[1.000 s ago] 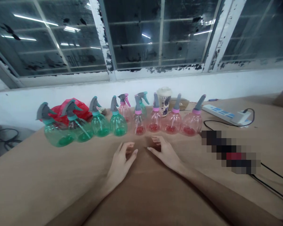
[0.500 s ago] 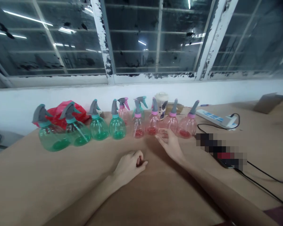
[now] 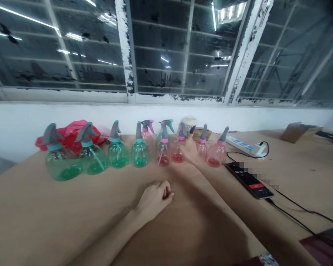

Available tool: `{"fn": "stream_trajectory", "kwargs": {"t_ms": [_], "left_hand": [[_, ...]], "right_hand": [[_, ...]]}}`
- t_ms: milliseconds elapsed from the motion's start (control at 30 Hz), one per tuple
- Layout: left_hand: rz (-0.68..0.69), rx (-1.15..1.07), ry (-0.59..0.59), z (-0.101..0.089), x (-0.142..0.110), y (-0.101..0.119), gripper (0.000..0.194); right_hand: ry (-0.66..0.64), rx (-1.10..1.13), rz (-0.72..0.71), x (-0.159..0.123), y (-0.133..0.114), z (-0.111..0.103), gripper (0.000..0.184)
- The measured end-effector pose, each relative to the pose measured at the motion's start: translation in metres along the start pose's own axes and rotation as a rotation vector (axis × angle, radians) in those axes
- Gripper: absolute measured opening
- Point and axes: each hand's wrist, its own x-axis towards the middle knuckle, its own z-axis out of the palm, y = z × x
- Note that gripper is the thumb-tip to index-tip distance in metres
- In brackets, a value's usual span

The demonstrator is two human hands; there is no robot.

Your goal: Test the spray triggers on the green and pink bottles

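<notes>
My right hand (image 3: 191, 149) reaches into the row and closes around the right side of a pink spray bottle (image 3: 178, 156) with a grey trigger head; some of its fingers are hidden. The bottle stands upright on the table with red liquid at its bottom. My left hand (image 3: 155, 197) rests on the table with curled fingers and nothing in it. Another pink spray bottle (image 3: 163, 155) stands just left of the held one, and two more pink spray bottles (image 3: 216, 153) are to its right. Several green spray bottles (image 3: 118, 155) with grey heads fill the left side.
Behind the row are a pink spray bottle (image 3: 147, 137), a teal-headed one (image 3: 168, 125), a white lidded cup (image 3: 189, 121) and a red plastic bag (image 3: 74, 130). To the right lie a power strip (image 3: 242, 147), a corded phone (image 3: 249, 181) and a cardboard box (image 3: 295, 132).
My right hand has moved forward from the open table to the pink spray bottle. The left hand has curled its fingers and shifted slightly right and nearer. The view has shifted a little.
</notes>
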Motion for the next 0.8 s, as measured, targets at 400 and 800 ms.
{"fn": "stream_trajectory", "kwargs": {"t_ms": [400, 800], "left_hand": [[-0.022, -0.168, -0.001, -0.005, -0.006, 0.002, 0.019], [-0.082, -0.475, 0.228, -0.027, 0.0, 0.007, 0.036]], "right_hand": [[-0.055, -0.196, -0.003, -0.057, -0.01, -0.042, 0.047], [-0.298, 0.556, -0.003, -0.136, -0.014, -0.041, 0.085]]}}
